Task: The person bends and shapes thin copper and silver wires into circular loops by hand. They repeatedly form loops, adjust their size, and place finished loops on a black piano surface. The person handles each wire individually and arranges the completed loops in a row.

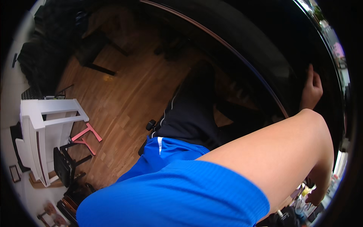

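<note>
Nearest, we see a bent bare arm [264,159] and its left hand [316,197], whose grip we cannot tell. Past the elbow, the right hand [312,90] extends 1 finger by the glossy black surface [302,41] at right, its grip uncertain; farther, white furniture [56,106] stands beside wooden floor [113,125].

An indoor furnished room, its exact kind unclear: a brown wood-plank floor [113,117] spans centre-left, with a boxy white piece of furniture [30,113] and black chair-like seat [64,166] at left.
</note>
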The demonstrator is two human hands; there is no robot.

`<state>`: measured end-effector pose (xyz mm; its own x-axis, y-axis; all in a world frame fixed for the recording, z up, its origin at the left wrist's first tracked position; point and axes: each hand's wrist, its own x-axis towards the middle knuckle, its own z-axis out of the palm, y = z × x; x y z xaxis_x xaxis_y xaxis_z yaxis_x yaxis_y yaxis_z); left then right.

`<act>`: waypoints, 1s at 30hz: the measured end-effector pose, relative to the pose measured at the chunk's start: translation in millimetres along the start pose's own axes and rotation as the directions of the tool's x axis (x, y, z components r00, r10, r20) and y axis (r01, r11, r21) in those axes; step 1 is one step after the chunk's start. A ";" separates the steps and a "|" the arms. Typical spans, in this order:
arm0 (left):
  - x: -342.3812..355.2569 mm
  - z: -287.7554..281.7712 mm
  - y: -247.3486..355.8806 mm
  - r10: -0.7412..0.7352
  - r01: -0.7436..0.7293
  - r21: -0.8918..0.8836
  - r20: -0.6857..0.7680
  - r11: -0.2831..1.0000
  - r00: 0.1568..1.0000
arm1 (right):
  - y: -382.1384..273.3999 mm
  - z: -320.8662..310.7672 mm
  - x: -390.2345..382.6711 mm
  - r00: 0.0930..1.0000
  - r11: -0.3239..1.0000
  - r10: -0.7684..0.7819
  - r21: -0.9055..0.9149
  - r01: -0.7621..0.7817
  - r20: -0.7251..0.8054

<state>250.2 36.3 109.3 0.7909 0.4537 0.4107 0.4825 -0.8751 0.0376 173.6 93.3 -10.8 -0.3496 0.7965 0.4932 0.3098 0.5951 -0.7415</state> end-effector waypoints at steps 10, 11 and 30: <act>69.7 7.3 18.8 0.124 -0.122 -0.058 0.034 0.991 0.992 | 3.1 1.1 -8.5 0.991 0.991 -0.136 -0.021 0.136 -0.004; 72.1 12.5 20.2 0.119 -0.115 -0.061 0.056 0.991 0.991 | -2.0 5.2 -14.8 0.988 0.988 -0.151 -0.006 0.151 -0.012; 73.7 -8.8 -8.7 0.031 -0.028 -0.071 0.032 0.997 0.999 | -14.9 24.4 14.2 0.996 0.996 -0.089 0.010 0.089 -0.012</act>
<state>301.0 75.8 147.2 0.8171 0.4320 0.3818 0.4319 -0.8973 0.0908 142.4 93.2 -3.8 -0.3653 0.7417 0.5626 0.2688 0.6626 -0.6990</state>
